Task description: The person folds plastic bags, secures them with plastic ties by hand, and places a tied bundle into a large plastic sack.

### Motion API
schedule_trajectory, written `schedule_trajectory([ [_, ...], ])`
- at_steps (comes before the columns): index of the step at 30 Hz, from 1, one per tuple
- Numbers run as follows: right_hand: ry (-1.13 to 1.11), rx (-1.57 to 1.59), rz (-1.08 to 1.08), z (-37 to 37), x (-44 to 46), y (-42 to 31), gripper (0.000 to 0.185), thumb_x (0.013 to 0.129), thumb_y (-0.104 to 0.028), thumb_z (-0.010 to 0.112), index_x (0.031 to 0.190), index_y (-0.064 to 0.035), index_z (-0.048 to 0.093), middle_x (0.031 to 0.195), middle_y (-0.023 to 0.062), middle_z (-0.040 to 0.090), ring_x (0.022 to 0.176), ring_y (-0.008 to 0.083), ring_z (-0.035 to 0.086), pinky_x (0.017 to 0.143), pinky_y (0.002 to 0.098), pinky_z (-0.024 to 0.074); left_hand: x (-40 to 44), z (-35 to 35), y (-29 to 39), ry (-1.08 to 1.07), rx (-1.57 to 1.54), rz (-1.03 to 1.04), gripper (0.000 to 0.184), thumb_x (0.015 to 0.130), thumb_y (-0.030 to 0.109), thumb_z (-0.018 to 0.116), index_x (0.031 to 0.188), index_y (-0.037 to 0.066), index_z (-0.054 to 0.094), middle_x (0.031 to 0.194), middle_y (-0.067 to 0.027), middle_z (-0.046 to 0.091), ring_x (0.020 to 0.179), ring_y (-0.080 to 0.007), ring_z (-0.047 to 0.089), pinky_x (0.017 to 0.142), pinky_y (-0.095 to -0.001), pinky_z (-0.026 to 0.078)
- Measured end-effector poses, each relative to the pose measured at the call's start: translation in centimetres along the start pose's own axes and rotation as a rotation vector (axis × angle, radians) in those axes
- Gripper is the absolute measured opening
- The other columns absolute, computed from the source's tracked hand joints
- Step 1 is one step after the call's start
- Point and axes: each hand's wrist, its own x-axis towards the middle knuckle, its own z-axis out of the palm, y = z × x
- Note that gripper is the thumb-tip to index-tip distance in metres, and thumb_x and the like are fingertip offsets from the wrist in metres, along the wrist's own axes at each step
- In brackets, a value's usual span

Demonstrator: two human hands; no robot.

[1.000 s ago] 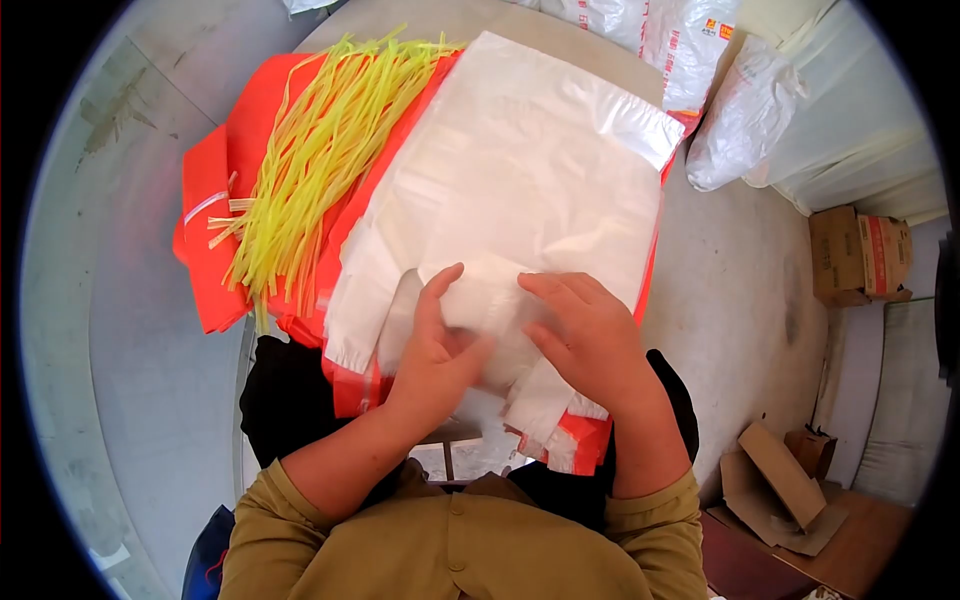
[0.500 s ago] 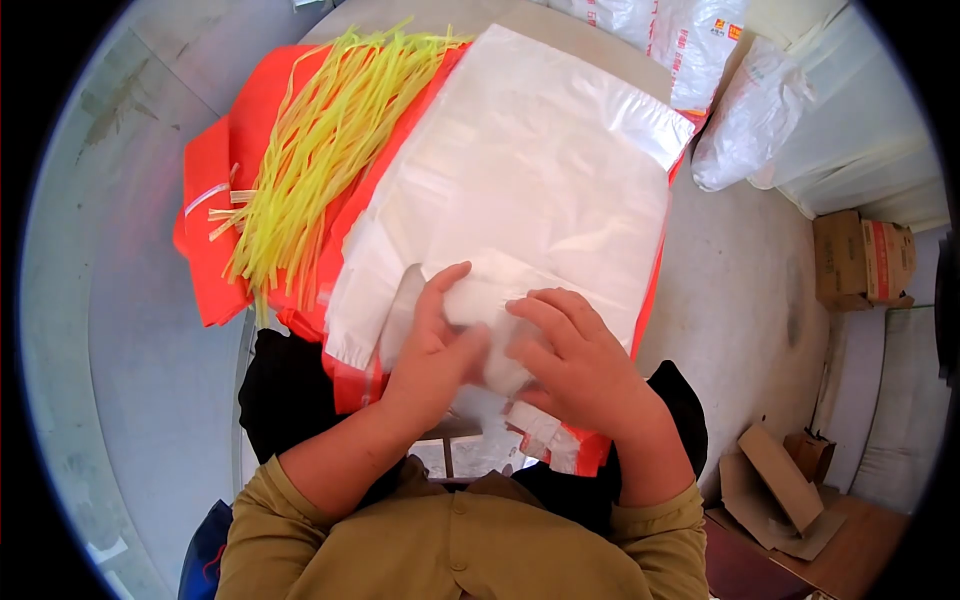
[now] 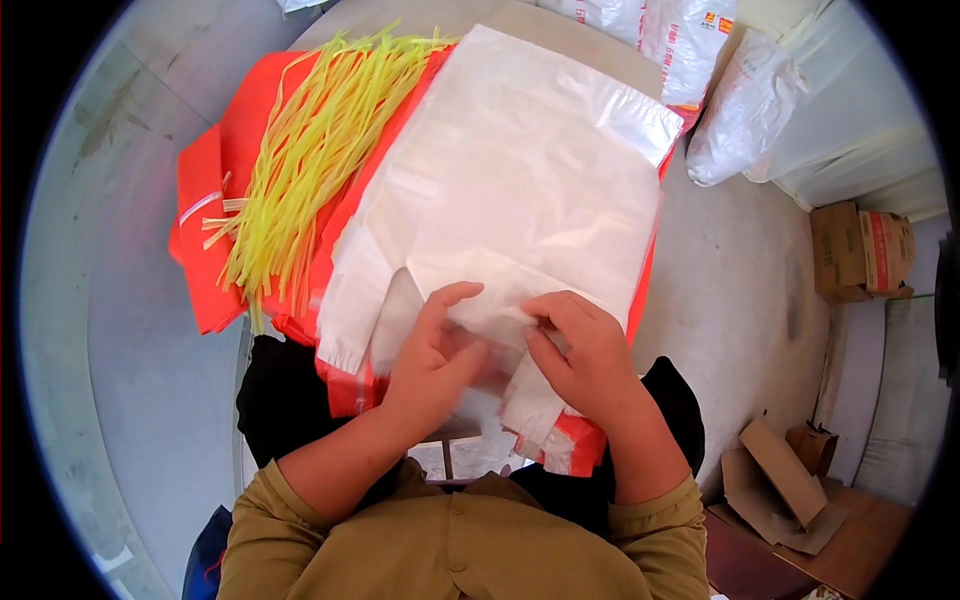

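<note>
A stack of clear plastic bags (image 3: 500,190) lies across my lap on red bags (image 3: 646,290). At its near edge a notch shows between the two handle strips. My left hand (image 3: 432,350) is over this notch, index finger stretched out and thumb apart, the thumb a little blurred; it grips nothing that I can see. My right hand (image 3: 583,352) pinches the edge of the top plastic bag between thumb and index finger. Below that hand, the right handle strip hangs over red plastic.
Yellow plastic ties (image 3: 320,150) lie in a loose bundle on the red bags at the left. White packed sacks (image 3: 745,105) are on the floor at the back right. A cardboard box (image 3: 850,255) and a flattened carton (image 3: 780,480) are farther right.
My right fingers have closed to a pinch on the bag's edge. The whitish lifted plastic between my hands has flattened, and the right handle strip now shows more.
</note>
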Motion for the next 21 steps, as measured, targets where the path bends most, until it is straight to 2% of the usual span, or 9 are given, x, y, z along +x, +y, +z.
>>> schedule_trajectory([
  [2, 0.038, 0.064, 0.095, 0.5, 0.2, -0.6, 0.022, 0.086, -0.004, 0.073, 0.107, -0.0043, 0.069, 0.108, 0.0121, 0.07, 0.098, 0.0353, 0.069, 0.08, 0.0422, 0.0567, 0.1, 0.3, 0.0, 0.017, -0.021, 0.006, 0.058, 0.103, -0.001, 0.054, 0.156, 0.013, 0.035, 0.12, -0.0136, 0.065, 0.1, -0.0155, 0.07, 0.087, -0.031, 0.06],
  [5, 0.13, -0.086, -0.027, 0.9, 0.4, -1.0, 0.027, 0.083, -0.005, 0.074, 0.11, -0.0048, 0.068, 0.107, 0.0111, 0.068, 0.097, 0.0339, 0.068, 0.078, 0.0418, 0.0563, 0.2, 0.3, 0.0, 0.02, -0.038, 0.008, 0.057, 0.105, 0.002, 0.058, 0.156, 0.012, 0.036, 0.12, -0.0137, 0.065, 0.099, -0.0148, 0.07, 0.087, -0.031, 0.06],
  [8, 0.067, -0.333, -0.254, 0.4, 0.3, -0.5, 0.036, 0.078, -0.004, 0.077, 0.112, -0.0067, 0.066, 0.109, 0.0099, 0.066, 0.095, 0.0314, 0.066, 0.076, 0.0413, 0.0554, 0.3, 0.1, -0.2, 0.03, -0.015, -0.007, 0.055, 0.106, 0.004, 0.059, 0.155, 0.011, 0.036, 0.121, -0.0144, 0.065, 0.1, -0.0151, 0.07, 0.086, -0.0311, 0.06],
  [11, 0.014, -0.326, -0.42, 0.6, 0.6, 0.7, 0.043, 0.073, -0.005, 0.079, 0.114, -0.0076, 0.065, 0.109, 0.0086, 0.065, 0.093, 0.0294, 0.064, 0.075, 0.0406, 0.0546, 0.4, -0.1, -0.2, 0.033, -0.016, -0.008, 0.055, 0.106, 0.004, 0.058, 0.155, 0.011, 0.036, 0.123, -0.0155, 0.065, 0.102, -0.0163, 0.071, 0.086, -0.0311, 0.061],
  [15, 0.0, -0.355, -0.406, 0.0, 1.1, -0.8, 0.043, 0.071, -0.007, 0.078, 0.112, -0.0062, 0.066, 0.109, 0.0079, 0.065, 0.095, 0.0287, 0.064, 0.077, 0.0404, 0.0548, 0.7, -0.2, -0.7, 0.046, -0.006, 0.054, 0.058, 0.105, 0.003, 0.058, 0.157, 0.011, 0.032, 0.122, -0.0155, 0.066, 0.105, -0.019, 0.071, 0.087, -0.0322, 0.061],
  [18, 0.032, -0.449, -0.41, 0.2, 1.0, -0.6, 0.041, 0.074, -0.007, 0.074, 0.114, -0.0047, 0.066, 0.11, 0.0084, 0.066, 0.095, 0.0286, 0.065, 0.078, 0.0403, 0.0552, 0.3, 0.3, 0.4, 0.076, 0.001, -0.01, 0.062, 0.105, 0.002, 0.057, 0.159, 0.011, 0.028, 0.121, -0.0153, 0.064, 0.103, -0.0194, 0.071, 0.087, -0.0324, 0.06],
  [21, 0.093, -0.531, -0.411, 0.7, 0.8, 0.4, 0.039, 0.077, -0.006, 0.069, 0.116, -0.0042, 0.067, 0.111, 0.0089, 0.067, 0.096, 0.0283, 0.066, 0.079, 0.0401, 0.0557, -0.2, 0.5, 0.5, 0.058, 0.091, 0.106, 0.068, 0.103, 0.001, 0.058, 0.161, 0.009, 0.022, 0.119, -0.014, 0.062, 0.097, -0.0171, 0.068, 0.086, -0.0306, 0.058],
])
